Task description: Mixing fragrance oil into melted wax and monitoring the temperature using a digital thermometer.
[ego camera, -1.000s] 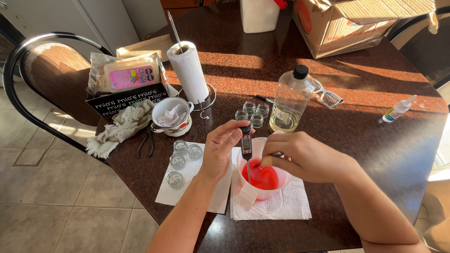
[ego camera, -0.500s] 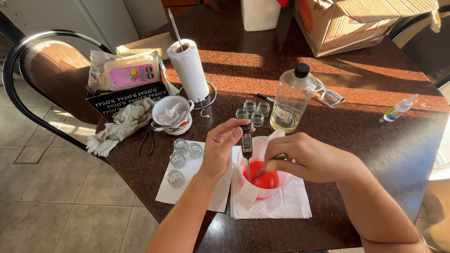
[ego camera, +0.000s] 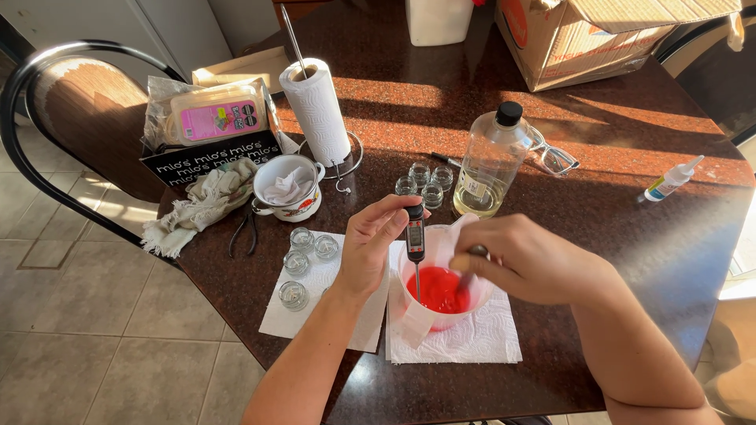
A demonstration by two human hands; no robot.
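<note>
Dark round table point(ego camera: 630, 236), sunlit in bands, viewed from above.

Far left: metal-framed chair point(ego camera: 71, 118); a clear bag holding a pink-labelled tub point(ego camera: 216, 118) on a black printed box; a crumpled cream cloth point(ego camera: 201, 205) at the table edge; dark pliers point(ego camera: 244, 228) just beside it.

Left of centre: paper towel roll point(ego camera: 315, 110) upright on a wire stand; white enamel cup point(ego camera: 287, 189) with tissue inside; four small empty glass jars point(ego camera: 303, 260) on a white paper towel.

Centre: left hand point(ego camera: 382, 236), grip closed on a black digital thermometer point(ego camera: 415, 234), pinched at its head, probe standing upright down into red liquid. The liquid sits in a translucent plastic jug point(ego camera: 437, 291), which rests on a second paper towel near the table's front edge. Four more small jars point(ego camera: 425, 182) cluster behind the jug.

Right of centre: right hand point(ego camera: 528, 264) over the jug's rim, grip closed around a stirring tool point(ego camera: 472, 267) whose end dips into the liquid; the tool's kind cannot be told. Clear bottle point(ego camera: 492, 161) with black cap, part-filled with pale liquid; eyeglasses point(ego camera: 555, 156) behind it.

Right: small white dropper bottle point(ego camera: 669, 181) lying on its side; cardboard box point(ego camera: 583, 39) at the far edge.
</note>
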